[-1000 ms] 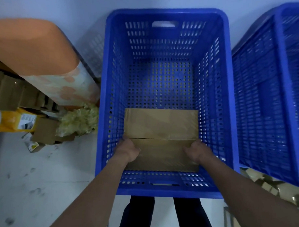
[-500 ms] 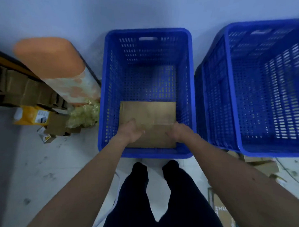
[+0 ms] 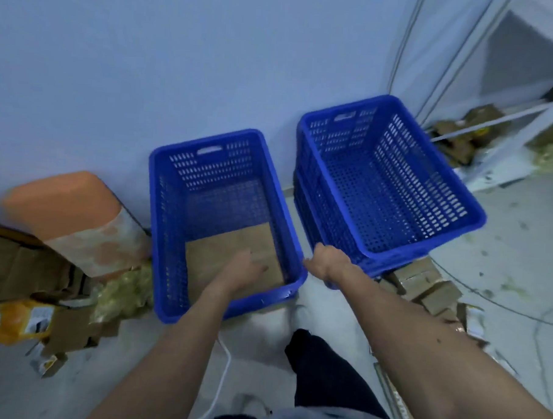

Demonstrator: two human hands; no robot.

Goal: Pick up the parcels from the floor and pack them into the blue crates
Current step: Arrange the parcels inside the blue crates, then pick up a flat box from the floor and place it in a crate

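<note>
The brown parcel (image 3: pixel 209 257) lies flat in the near half of the left blue crate (image 3: pixel 208 136), with crate floor showing beyond it toward 12 o'clock. The left hand (image 3: pixel 245 269) hangs over it, fingers relaxed and holding nothing. The right hand (image 3: pixel 326 262) is in the narrow gap at 1 o'clock, beside the right crate's (image 3: pixel 477 218) near corner; its fingers are hidden, so I cannot tell its grip.

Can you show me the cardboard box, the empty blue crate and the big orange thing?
cardboard parcel (image 3: pixel 216 254), head view, on its bare top face.
empty blue crate (image 3: pixel 377 188), head view, on its perforated floor.
orange-topped bundle (image 3: pixel 63 200), head view, on its orange end.
</note>
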